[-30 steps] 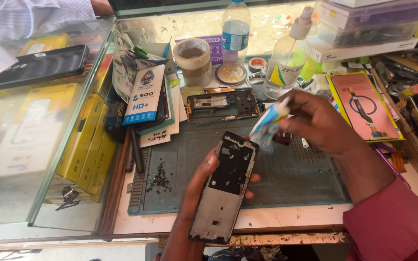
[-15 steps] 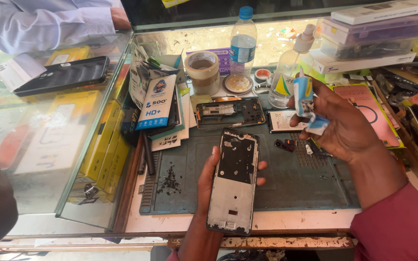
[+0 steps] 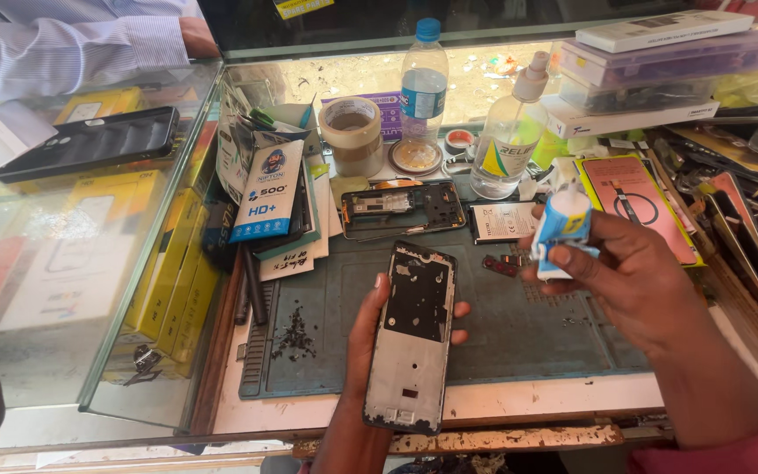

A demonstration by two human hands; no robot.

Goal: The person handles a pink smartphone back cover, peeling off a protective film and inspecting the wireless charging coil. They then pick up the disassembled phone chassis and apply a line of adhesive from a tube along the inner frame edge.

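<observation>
Left hand (image 3: 363, 351) under phone frame (image 3: 411, 338), fingers curled round its edges, holding it upright above green mat (image 3: 519, 338) near worktop (image 3: 309, 412) front edge. Frame's bare inner side faces up, dark upper half, grey lower half. Right hand (image 3: 638, 281) raised over mat's right side, thumb and fingers pinched on small blue-white tube (image 3: 561, 226). Tube well apart from frame, to its upper right. Behind frame on mat: opened phone body (image 3: 404, 209), flat battery (image 3: 502, 221). Water bottle (image 3: 423, 92), spray bottle (image 3: 509, 132), tape roll (image 3: 351, 133) further back. Loose screws (image 3: 291, 333) left of frame.
</observation>
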